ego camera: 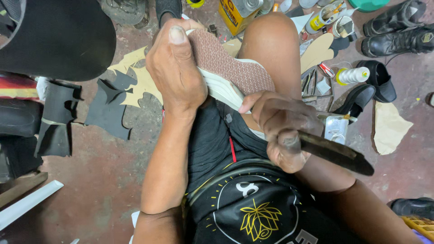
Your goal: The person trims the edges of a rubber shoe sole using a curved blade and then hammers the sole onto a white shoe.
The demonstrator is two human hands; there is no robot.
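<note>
The left hand (175,68) is clamped around a shoe (230,72) turned sole-up, thumb stretched along the toe end and fingers wrapped under the far edge. The shoe has a brown textured outsole and a white midsole, and it rests across the person's bare knee (271,43), heel end toward the lap.

The right hand (282,129) is closed tight on a dark flat knife (337,153); its broad blackened end juts out past the shoe's heel toward the right, while the working tip is hidden behind the fingers where they meet the white midsole at the heel.

Left of the shoe, on the reddish concrete floor (104,180), lie jagged tan offcuts (140,81) and dark rubber sheet scraps (108,108). Beyond the shoe's toe stands a yellow tin can (235,16). Right of the shoe sit a white bottle with a yellow band (352,75), 1 black slip-on shoe (379,79), a pair of black boots (398,29) farther off, and a tan paper-like piece (391,129). Just beside the right hand lies a small clear packet (336,129). Black shorts (217,140) and a black printed shirt (257,208) fill the lap below the shoe.
</note>
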